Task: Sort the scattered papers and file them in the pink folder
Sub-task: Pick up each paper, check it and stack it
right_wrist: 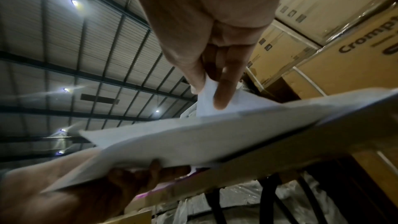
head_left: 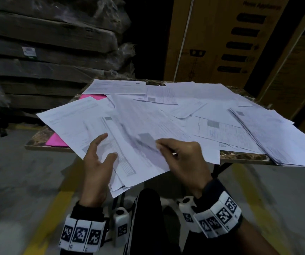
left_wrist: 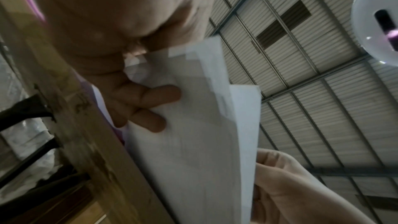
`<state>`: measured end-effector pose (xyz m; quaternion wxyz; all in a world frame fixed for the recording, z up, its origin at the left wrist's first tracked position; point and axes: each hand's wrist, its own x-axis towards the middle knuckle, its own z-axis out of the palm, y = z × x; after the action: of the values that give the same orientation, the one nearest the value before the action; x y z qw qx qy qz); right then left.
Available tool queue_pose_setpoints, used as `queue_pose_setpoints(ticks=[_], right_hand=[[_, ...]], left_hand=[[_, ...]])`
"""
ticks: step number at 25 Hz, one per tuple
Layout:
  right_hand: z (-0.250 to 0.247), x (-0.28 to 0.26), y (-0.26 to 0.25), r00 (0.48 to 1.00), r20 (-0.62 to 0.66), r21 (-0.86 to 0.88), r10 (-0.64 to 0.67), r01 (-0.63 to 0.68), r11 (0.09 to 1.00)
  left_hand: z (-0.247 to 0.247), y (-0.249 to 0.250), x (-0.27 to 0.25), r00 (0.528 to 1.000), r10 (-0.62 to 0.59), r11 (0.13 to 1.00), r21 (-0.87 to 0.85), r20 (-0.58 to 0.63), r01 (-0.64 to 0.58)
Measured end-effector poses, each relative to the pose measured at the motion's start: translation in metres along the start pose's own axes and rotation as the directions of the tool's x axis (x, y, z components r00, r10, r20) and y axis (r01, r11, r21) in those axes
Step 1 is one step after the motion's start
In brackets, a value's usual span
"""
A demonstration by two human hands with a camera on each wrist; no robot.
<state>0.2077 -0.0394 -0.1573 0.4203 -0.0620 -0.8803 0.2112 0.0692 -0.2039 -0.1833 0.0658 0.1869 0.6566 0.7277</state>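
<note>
White printed papers (head_left: 212,100) lie scattered over a small marble-patterned table (head_left: 243,156). The pink folder (head_left: 57,140) lies under them at the left, with only two corners showing. My left hand (head_left: 107,146) holds a loose stack of sheets (head_left: 129,168) past the table's near edge. Its fingers (left_wrist: 159,94) are under the stack and its thumb is over it. My right hand (head_left: 159,144) pinches the near corner of the top sheet (head_left: 144,126). The right wrist view shows thumb and forefinger (right_wrist: 224,91) closed on that white corner (right_wrist: 206,106).
A thicker pile of papers (head_left: 276,140) overhangs the table's right front corner. Tall cardboard boxes (head_left: 221,39) stand behind the table on the right. Plastic-wrapped flat packs (head_left: 46,43) are stacked at the left. A yellow line (head_left: 52,208) crosses the concrete floor below.
</note>
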Motion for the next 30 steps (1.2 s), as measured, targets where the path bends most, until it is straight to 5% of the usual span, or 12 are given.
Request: queue_pose_setpoints(ticks=[7,12,16,20,23,27,30], right_hand=[[0.013,-0.016,-0.017,0.953,0.274,0.150,0.131,-0.177,0.973],[-0.001,-0.018,-0.021,0.878,0.359,0.415,0.317,-0.455,0.788],[-0.021,-0.028,-0.012,0.790,0.190,0.543,0.583,-0.579,0.608],[-0.046,-0.052,0.010,0.775,-0.091,0.323,0.626,-0.572,0.754],[-0.064,-0.075,0.025,0.796,-0.173,0.147,0.580,-0.562,0.814],[-0.086,-0.088,0.035,0.765,-0.042,0.125,0.642,-0.634,0.763],[-0.094,-0.084,0.034,0.667,0.193,0.393,0.719,-0.725,0.566]], left_hand=[[0.007,0.000,-0.002,0.999,-0.012,0.998,0.061,0.035,0.010],[0.007,-0.004,-0.002,0.993,0.034,0.988,0.149,0.110,-0.051],[0.013,-0.002,-0.008,0.979,0.058,0.979,0.179,0.194,-0.094],[0.019,-0.006,-0.027,0.952,0.054,0.980,0.164,0.303,-0.108],[0.026,-0.010,-0.040,0.930,0.011,0.992,0.112,0.368,-0.056],[0.030,-0.009,-0.042,0.887,0.009,0.995,0.085,0.462,-0.054],[0.037,-0.005,-0.038,0.853,0.016,0.995,0.079,0.522,-0.067]])
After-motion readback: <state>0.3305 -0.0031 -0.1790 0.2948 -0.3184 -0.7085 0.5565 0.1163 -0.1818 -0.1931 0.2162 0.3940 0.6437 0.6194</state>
